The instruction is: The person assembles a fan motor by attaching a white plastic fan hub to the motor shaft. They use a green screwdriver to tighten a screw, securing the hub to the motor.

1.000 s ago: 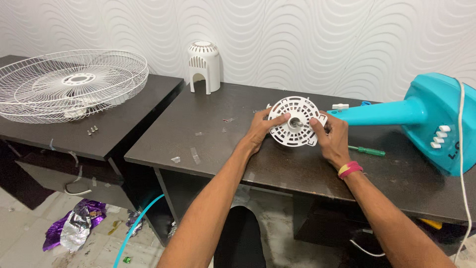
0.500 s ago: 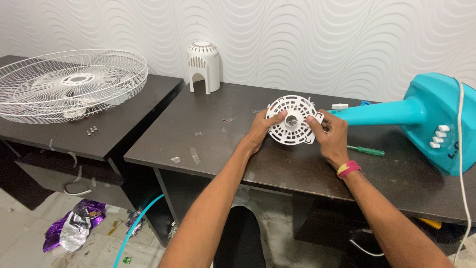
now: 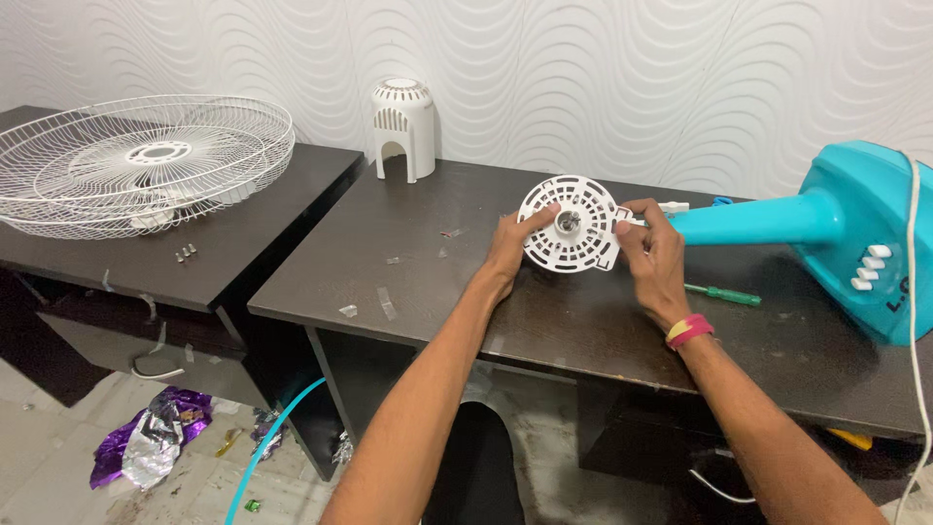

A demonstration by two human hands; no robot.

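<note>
Round white slotted plastic fan motor plate (image 3: 571, 224) held upright between both hands, face toward the camera, just above the dark wooden counter (image 3: 408, 282). Left hand (image 3: 512, 245) gripping its left rim, right hand (image 3: 653, 255) closed on its right rim, equally near. Turquoise plastic fan stand (image 3: 777, 219) lying rightward.

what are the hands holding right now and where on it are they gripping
Both hands hold the round white slotted fan motor cover upright by its rim: left hand on the left edge, right hand on the right edge.
</note>
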